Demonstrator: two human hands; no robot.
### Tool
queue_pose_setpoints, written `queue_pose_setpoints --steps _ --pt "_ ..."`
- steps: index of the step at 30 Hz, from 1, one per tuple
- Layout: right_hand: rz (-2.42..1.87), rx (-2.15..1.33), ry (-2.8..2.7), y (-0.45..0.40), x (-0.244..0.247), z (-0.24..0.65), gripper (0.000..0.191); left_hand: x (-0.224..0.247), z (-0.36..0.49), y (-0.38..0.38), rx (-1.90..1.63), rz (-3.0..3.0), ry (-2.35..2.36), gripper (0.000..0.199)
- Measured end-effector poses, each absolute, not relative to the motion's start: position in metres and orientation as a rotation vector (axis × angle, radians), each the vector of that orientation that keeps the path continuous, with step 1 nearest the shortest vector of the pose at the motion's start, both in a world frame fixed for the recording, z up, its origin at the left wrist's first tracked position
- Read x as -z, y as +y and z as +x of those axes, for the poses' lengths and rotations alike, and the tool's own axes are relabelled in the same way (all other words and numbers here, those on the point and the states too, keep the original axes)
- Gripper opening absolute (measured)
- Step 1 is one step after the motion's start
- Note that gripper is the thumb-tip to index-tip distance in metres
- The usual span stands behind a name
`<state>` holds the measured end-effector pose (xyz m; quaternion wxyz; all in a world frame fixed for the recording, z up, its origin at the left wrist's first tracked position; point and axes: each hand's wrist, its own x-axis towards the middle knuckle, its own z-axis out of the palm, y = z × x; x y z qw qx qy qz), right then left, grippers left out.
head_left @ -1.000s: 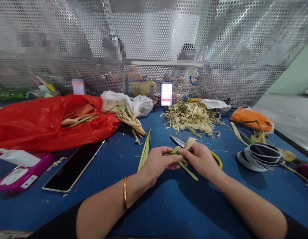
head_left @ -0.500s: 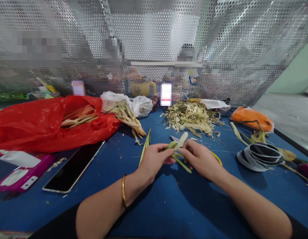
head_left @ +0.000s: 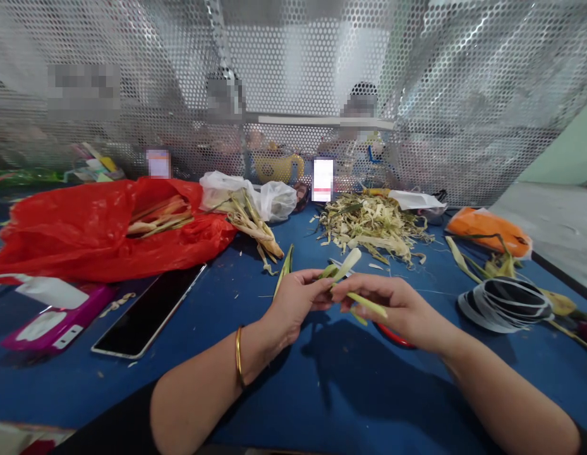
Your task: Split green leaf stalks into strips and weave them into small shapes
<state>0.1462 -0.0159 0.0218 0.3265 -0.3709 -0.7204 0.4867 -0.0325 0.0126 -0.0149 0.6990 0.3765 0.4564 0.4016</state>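
Green and pale leaf strips (head_left: 346,265) are pinched between the thumb and fingers of my left hand (head_left: 297,302). My right hand (head_left: 397,308) closes its fingers on a pale green strip (head_left: 371,304) that points down to the right from the same bundle. Both hands meet above the blue table (head_left: 284,392). Behind and below my right hand, scissors show a red handle (head_left: 395,337) and part of a blade. A green leaf (head_left: 284,268) lies just beyond my left hand.
A heap of shredded husk (head_left: 376,224) lies beyond my hands. Left are a red bag (head_left: 75,227), a black phone (head_left: 151,313) and a purple device (head_left: 60,322). At right are a wire spool (head_left: 504,304) and an orange packet (head_left: 487,229). Perforated metal (head_left: 302,63) stands behind.
My right hand has shifted slightly right and turned, with its fingers now along a strip pointing down to the right. The red scissor handle has come into sight. The view has moved slightly left.
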Motion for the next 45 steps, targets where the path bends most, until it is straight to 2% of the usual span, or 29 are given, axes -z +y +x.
queue_pose_setpoints --steps 3,5,10,12,15,18,24,36,45 --pt "-0.932 -0.890 -1.864 -0.014 -0.009 0.141 0.014 0.016 -0.031 0.010 -0.845 0.840 0.981 0.022" --pt "-0.924 -0.793 -1.801 -0.013 -0.004 0.139 0.016 0.017 -0.030 0.007 -0.817 0.867 0.951 0.023" --pt "-1.113 -1.033 -1.591 -0.013 -0.004 0.134 0.011 0.017 -0.028 0.003 -0.784 0.923 0.949 0.020" --pt "-1.155 -1.063 -1.548 -0.013 -0.005 0.133 0.017 0.017 -0.028 0.004 -0.804 0.928 0.970 0.020" --pt "-1.217 -1.056 -1.577 -0.012 -0.004 0.133 0.026 0.015 -0.027 0.005 -0.852 0.930 1.015 0.019" --pt "-1.288 -1.043 -1.620 -0.012 -0.001 0.133 0.026 0.013 -0.026 0.006 -0.899 0.932 1.042 0.015" --pt "-1.364 -0.785 -1.792 -0.012 0.004 0.136 0.028 0.011 -0.025 0.006 -0.976 0.935 1.070 0.012" --pt "-1.465 -0.859 -1.853 -0.010 0.004 0.138 0.023 0.010 -0.022 0.001 -0.926 0.931 1.128 0.015" --pt "-1.476 -0.871 -1.846 -0.011 0.006 0.138 0.020 0.009 -0.018 -0.003 -0.921 0.921 1.151 0.005"
